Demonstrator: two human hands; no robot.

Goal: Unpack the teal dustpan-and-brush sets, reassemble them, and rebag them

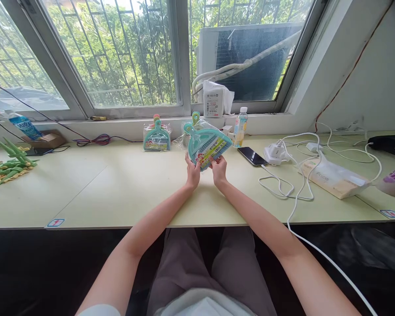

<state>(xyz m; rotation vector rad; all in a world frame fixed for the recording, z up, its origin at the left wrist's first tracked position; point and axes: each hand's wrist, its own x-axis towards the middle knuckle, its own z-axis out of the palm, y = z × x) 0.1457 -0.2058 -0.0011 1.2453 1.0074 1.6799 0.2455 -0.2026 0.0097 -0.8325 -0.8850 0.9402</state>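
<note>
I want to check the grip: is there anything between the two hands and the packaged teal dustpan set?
Nothing visible. The left hand and right hand both hold the packaged dustpan set directly by its lower edge, above the table.

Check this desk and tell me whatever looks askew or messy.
Nothing is spilled or broken. The white cables sprawl in loose loops, one trailing off the desk edge. Both hands, left hand and right hand, hold a packaged teal dustpan set tilted above the desk.
</note>
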